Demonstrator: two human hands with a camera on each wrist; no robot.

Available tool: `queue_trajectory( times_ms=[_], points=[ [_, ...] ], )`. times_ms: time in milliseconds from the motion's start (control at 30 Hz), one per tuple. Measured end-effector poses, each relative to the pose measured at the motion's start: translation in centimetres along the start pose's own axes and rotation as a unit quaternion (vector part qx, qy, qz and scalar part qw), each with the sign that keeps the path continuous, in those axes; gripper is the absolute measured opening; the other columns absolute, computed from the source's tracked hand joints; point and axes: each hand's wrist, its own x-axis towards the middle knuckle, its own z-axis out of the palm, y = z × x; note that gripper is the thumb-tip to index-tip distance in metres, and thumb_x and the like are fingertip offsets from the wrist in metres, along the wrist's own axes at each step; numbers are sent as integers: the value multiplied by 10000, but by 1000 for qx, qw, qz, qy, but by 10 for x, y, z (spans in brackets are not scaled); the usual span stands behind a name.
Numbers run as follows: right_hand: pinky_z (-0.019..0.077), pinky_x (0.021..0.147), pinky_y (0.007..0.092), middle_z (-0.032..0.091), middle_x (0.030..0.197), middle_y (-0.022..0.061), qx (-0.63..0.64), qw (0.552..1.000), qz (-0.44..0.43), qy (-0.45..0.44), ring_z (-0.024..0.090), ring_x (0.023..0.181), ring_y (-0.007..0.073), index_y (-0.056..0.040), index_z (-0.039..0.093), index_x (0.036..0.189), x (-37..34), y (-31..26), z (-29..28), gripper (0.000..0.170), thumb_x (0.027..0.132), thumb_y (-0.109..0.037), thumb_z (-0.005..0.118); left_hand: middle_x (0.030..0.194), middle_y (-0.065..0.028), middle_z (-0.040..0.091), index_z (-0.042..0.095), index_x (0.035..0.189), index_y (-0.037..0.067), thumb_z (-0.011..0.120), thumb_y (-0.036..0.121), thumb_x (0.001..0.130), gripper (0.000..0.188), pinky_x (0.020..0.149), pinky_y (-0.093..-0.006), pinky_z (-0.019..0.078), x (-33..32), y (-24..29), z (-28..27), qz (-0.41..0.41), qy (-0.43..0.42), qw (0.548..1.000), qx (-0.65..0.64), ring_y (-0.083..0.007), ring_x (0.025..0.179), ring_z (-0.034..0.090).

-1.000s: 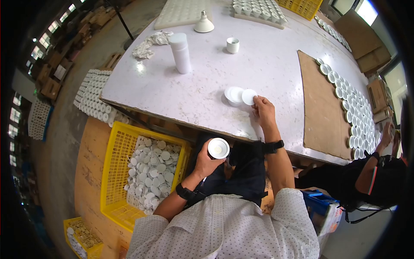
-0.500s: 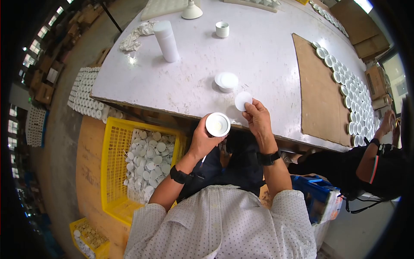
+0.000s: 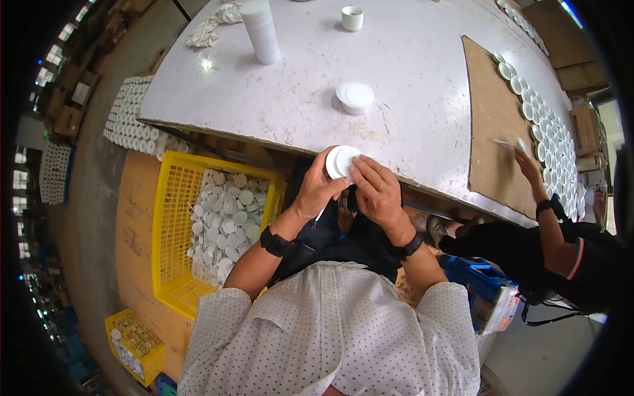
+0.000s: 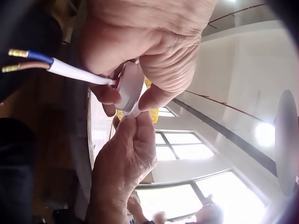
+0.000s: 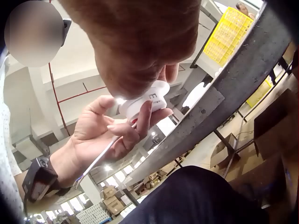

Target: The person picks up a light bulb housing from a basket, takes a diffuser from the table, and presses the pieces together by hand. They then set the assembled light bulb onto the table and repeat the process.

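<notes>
Near the table's front edge, my left hand [image 3: 314,187] grips a round white lamp housing [image 3: 333,164]; in the left wrist view its white cable [image 4: 79,73] ends in a blue and a brown wire. My right hand [image 3: 380,198] pinches a thin white disc [image 3: 346,160] against the housing's face, partly overlapping it. The right wrist view shows the left fingers curled round the housing [image 5: 137,106] from below, with the right hand [image 5: 145,46] over it. On the table, a white cup topped with white discs [image 3: 355,96] stands beyond both hands.
A yellow crate [image 3: 173,231] of white discs is at the left. On the table [image 3: 304,72] are a white cylinder [image 3: 261,33], a small cup [image 3: 352,19] and crumpled wrap. Cardboard [image 3: 492,125] with rows of white cups lies right, beside another person's arm [image 3: 532,173].
My right hand has come left from beside the cup of discs, bringing the thin disc onto the housing. The left hand still grips the housing. The other person's arm has reached over the cardboard.
</notes>
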Motion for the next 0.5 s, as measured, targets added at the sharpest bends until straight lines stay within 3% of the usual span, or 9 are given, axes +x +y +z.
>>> queue_trajectory(
  times_ms=[100, 233, 300, 500],
  points=[
    [471, 798, 342, 577, 1130, 105, -12, 1000, -13, -24, 553, 1040, 272, -42, 608, 1040, 1, -3, 0, 438, 606, 18, 620, 920, -52, 546, 346, 1267, -12, 589, 142, 826, 527, 453, -177, 376, -1, 0, 3, 19, 23, 999, 30, -43, 594, 450],
    [465, 802, 346, 572, 1145, 100, -5, 999, -31, -15, 550, 1047, 267, -44, 605, 1045, 0, -4, 4, 437, 613, 14, 633, 904, -50, 550, 377, 1257, 6, 570, 163, 850, 477, 458, -173, 380, -3, 1, 3, 2, 43, 998, 40, -44, 591, 454],
    [463, 793, 379, 576, 1139, 111, 10, 999, -36, -11, 557, 1044, 291, -46, 593, 1026, -1, -6, 6, 436, 601, 51, 617, 971, -40, 536, 369, 1278, 33, 520, 144, 876, 444, 497, -176, 396, -4, 2, 3, -19, 40, 998, 47, -55, 698, 480],
    [462, 819, 362, 568, 1155, 92, 4, 999, -39, -12, 540, 1072, 256, -46, 596, 1067, -1, -6, 6, 447, 628, 5, 661, 911, -32, 541, 388, 1270, 47, 467, 129, 897, 390, 491, -176, 391, -5, 2, 2, -12, 50, 997, 56, -50, 645, 467]
  ],
)
